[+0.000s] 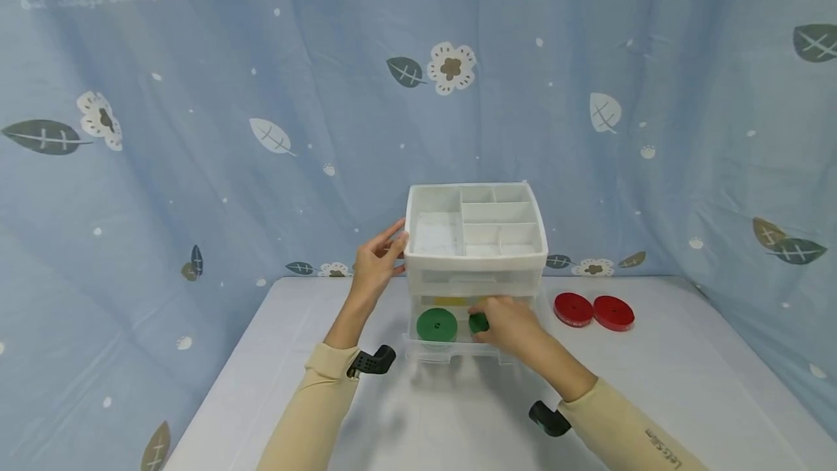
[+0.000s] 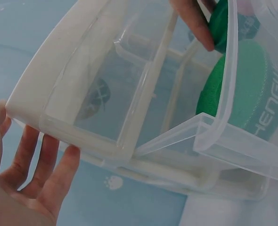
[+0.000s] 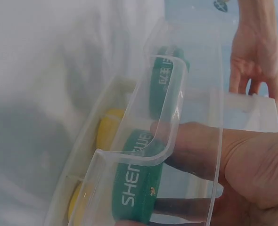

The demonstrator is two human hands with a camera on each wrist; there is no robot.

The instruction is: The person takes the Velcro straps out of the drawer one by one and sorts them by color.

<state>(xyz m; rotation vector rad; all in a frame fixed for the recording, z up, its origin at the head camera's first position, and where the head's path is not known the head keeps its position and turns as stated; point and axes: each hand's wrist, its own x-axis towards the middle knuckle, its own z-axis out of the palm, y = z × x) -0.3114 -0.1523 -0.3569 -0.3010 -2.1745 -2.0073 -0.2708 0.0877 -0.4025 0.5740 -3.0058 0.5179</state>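
Note:
A white plastic drawer unit (image 1: 476, 263) stands on the table, its clear drawer (image 1: 428, 352) pulled out. My left hand (image 1: 377, 260) rests against the unit's left side, and the left wrist view shows its spread fingers (image 2: 45, 160) touching the edge. In the open drawer lies a green tape roll (image 1: 437, 325), flat side up. My right hand (image 1: 510, 322) reaches over the drawer's front and pinches a second green tape roll (image 3: 134, 188) between thumb and fingers. The fingers partly hide that roll in the head view. It is inside the drawer, beside the first roll.
Two red tape rolls (image 1: 573, 310) lie side by side on the white table (image 1: 628, 384), right of the unit. Yellow rolls (image 3: 111, 127) show through the clear plastic. The unit's top has a divided tray (image 1: 437, 232). A blue patterned curtain (image 1: 353, 129) hangs behind.

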